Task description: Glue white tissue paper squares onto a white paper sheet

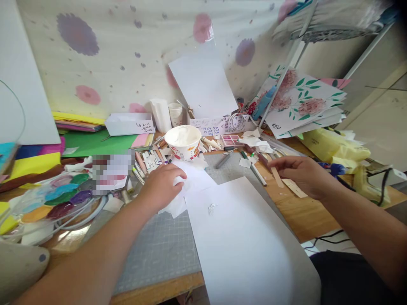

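Observation:
My left hand (160,186) rests with curled fingers on crumpled white tissue paper (190,184) that lies on a grey cutting mat (159,250). A large white sheet (241,241) lies over the mat and hangs past the table's front edge; a small crumpled white scrap (212,208) sits on it. My right hand (302,174) is to the right over the wooden table, fingers pinched round a flat wooden stick (276,175). A paper bowl (183,142) with white contents stands just behind my left hand.
Several pens and markers (149,161) lie left of the bowl. A paint palette (60,199) is at the left with coloured paper sheets (95,142) behind it. Flower paintings (302,103) lean at the back right. A yellow bag (333,146) and cables lie at the right.

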Tool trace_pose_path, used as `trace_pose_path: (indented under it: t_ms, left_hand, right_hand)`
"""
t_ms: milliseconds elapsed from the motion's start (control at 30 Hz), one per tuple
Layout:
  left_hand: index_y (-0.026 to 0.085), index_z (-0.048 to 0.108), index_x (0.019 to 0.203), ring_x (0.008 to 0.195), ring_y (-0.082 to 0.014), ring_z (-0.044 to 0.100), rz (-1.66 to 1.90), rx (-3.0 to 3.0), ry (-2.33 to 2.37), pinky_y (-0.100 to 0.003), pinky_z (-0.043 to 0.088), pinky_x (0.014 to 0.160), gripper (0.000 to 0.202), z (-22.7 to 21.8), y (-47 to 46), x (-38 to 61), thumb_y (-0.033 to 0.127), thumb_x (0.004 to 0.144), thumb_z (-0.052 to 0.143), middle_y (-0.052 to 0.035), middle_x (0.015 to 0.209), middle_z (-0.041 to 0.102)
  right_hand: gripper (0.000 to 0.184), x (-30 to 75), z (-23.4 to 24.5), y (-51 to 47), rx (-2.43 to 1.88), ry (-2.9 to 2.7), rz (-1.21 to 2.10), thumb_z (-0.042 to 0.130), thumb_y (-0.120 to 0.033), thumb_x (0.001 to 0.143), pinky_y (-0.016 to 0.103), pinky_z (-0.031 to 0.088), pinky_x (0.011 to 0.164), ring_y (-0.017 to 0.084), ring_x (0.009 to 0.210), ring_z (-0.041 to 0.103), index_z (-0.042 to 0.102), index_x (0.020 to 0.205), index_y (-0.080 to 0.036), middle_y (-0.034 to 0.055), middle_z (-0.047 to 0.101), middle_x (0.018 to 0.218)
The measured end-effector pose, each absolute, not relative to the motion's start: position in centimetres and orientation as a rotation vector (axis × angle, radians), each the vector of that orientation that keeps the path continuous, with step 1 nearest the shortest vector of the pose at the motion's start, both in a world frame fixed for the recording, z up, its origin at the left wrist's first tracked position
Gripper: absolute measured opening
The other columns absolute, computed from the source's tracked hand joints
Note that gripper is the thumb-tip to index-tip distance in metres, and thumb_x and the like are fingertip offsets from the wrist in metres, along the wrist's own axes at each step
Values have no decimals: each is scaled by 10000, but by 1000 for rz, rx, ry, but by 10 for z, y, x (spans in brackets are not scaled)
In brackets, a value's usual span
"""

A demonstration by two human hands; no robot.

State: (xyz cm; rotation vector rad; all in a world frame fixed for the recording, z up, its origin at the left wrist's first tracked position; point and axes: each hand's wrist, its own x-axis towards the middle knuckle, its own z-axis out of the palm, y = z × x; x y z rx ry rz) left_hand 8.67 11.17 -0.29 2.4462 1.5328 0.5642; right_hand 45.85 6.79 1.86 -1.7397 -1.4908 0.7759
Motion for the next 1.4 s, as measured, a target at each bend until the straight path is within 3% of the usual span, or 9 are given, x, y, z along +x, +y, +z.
trace_pose_path:
  t_ms: [100, 200, 433, 667, 867, 1133, 1400]
  left_hand:
    - [248, 716, 852, 953, -271, 542, 443, 2583, 1431, -422, 361, 847, 188, -5, 110, 89, 225, 751, 559, -33, 998, 682]
    - [248, 724, 827, 908, -277, 524, 373, 2656, 1412, -430, 342, 801, 166, -8, 110, 89, 252, 775, 566, -50, 952, 683]
    - [227, 673, 732, 845, -231, 503, 310, 2743, 1391, -382, 318, 757, 220, -9, 110, 94, 216, 843, 485, -36, 834, 659]
    - [219, 633, 803, 848, -210, 557, 433, 2614, 1430, -360, 369, 771, 163, -9, 103, 103, 256, 870, 489, -15, 857, 677]
    - [216, 638, 747, 857, -192, 584, 552, 2446, 1248, -334, 415, 783, 132, -16, 91, 121, 223, 825, 532, -5, 837, 673]
    - [217, 639, 706, 804, -186, 605, 572, 2366, 1201, -326, 428, 755, 138, -16, 85, 128, 234, 803, 543, 10, 787, 671]
    - [225, 657, 683, 808, -180, 597, 562, 2333, 1218, -331, 430, 782, 105, -16, 82, 132, 215, 763, 589, 18, 778, 664]
  right_hand:
    - [247, 424, 30, 75, -1373, -1327, 1018, 756, -281, 614, 246, 458, 588, 112, 602, 584, 657, 822, -191, 3, 643, 680]
    - [253, 375, 31, 89, -1135, -1294, 1095, 794, -267, 572, 214, 417, 510, 67, 499, 508, 617, 731, -182, -50, 559, 589]
    - [349, 298, -19, 113, -1089, -1322, 1016, 637, -495, 746, 230, 391, 464, 72, 456, 459, 613, 745, -147, -47, 501, 544]
    - [410, 304, -27, 115, -1027, -1330, 1016, 554, -556, 803, 223, 436, 514, 77, 505, 529, 619, 801, -151, -29, 551, 592]
    - [383, 303, -25, 113, -976, -1477, 1091, 527, -519, 831, 189, 386, 464, 56, 454, 474, 596, 731, -155, -51, 510, 516]
    - [259, 303, -19, 109, -1039, -1717, 1149, 516, -290, 835, 164, 280, 446, 39, 434, 365, 547, 619, -150, -74, 429, 468]
    - [261, 301, -18, 110, -1104, -1782, 1172, 522, -244, 823, 173, 264, 471, 46, 457, 360, 553, 587, -138, -68, 400, 466]
